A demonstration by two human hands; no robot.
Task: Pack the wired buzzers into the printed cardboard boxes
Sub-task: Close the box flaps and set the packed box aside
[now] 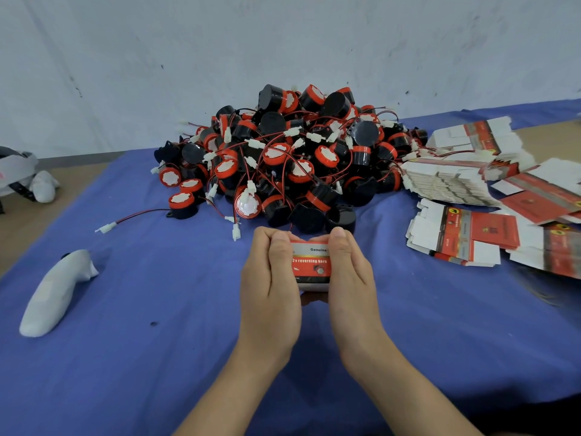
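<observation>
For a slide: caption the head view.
Left hand and right hand grip a printed box before a heap of wired buzzers.

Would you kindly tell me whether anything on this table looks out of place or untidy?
Yes. The flat boxes on the right lie in a loose, fanned sprawl rather than a stack. One buzzer left of the pile trails its plug across the blue cloth. A white handheld object lies far left.

Bright, soft, even light all across. A faint shadow sits on the two o'clock side of the white controller (56,294) at eight o'clock. The blue cloth (141,357) bows with wide-angle distortion toward three and nine o'clock, and the flattened boxes (462,243) at three smear slightly.
</observation>
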